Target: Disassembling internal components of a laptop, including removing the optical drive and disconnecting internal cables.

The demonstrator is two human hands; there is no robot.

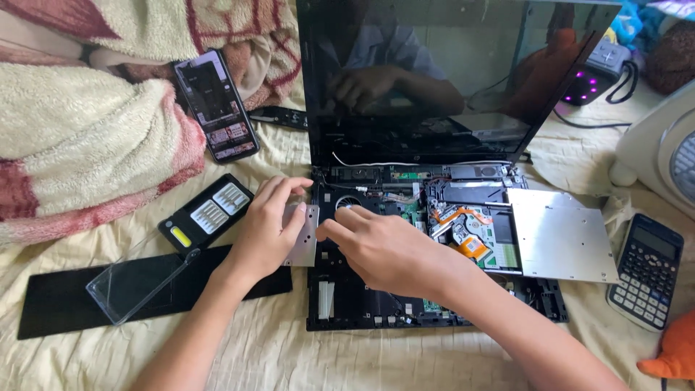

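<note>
An opened black laptop (434, 318) lies on a bed sheet with its top cover off and its circuit boards, fan and cables bared. A silver optical drive (561, 235) sticks out of its right side. My left hand (264, 228) grips a small grey metal plate (305, 239) at the laptop's left edge. My right hand (387, 250) rests over the laptop's left middle, fingertips touching the plate's right edge near the fan (349, 203).
A black screwdriver bit case (206, 213) with its clear lid (134, 279) open lies left, over a long black panel (58, 304). A smartphone (216, 105) rests on a blanket (79, 145). A calculator (646, 269) and a white fan (662, 156) sit right.
</note>
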